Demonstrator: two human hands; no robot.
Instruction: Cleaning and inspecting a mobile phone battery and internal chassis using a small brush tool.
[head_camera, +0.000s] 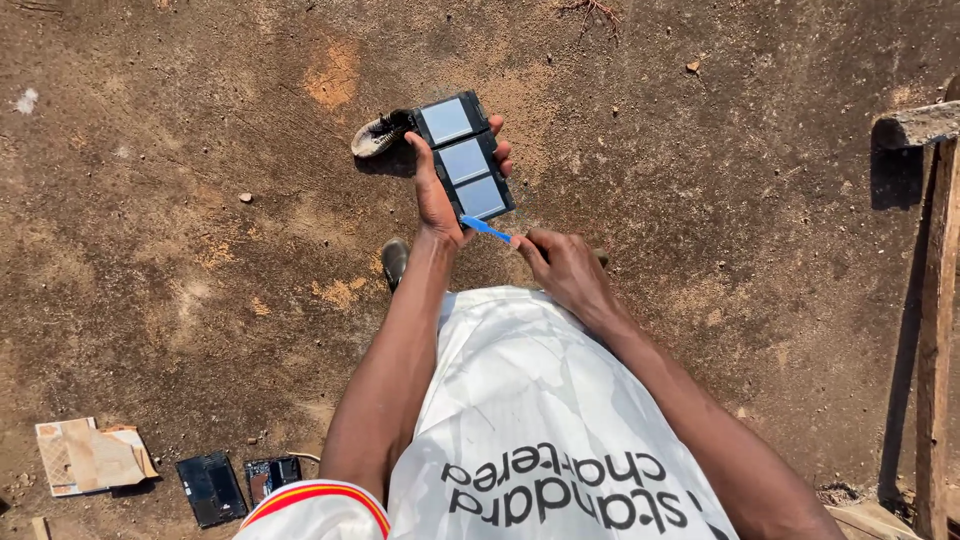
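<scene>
Clearly the left hand (437, 195) should keep its fingers wrapped firm round the dark three-window panel (465, 158), held above the dirt ground, while the right hand (565, 270), pinched shut on the blue pry tool (487, 230), works its tip, apparently, gently along the bottom edge.

The black-framed strip of three panels (465, 158) is showing pale blue-grey glass, and just below it a bright blue tool (486, 229) is standing out against the brown, orange-patched dirt ground (700, 150). Well below the strip, a white shirt (520, 400) is showing black lettering and a red-and-yellow striped sleeve edge, while far down-left tan cardboard (92, 457) and two black flat pieces (211, 488) are lying.
</scene>
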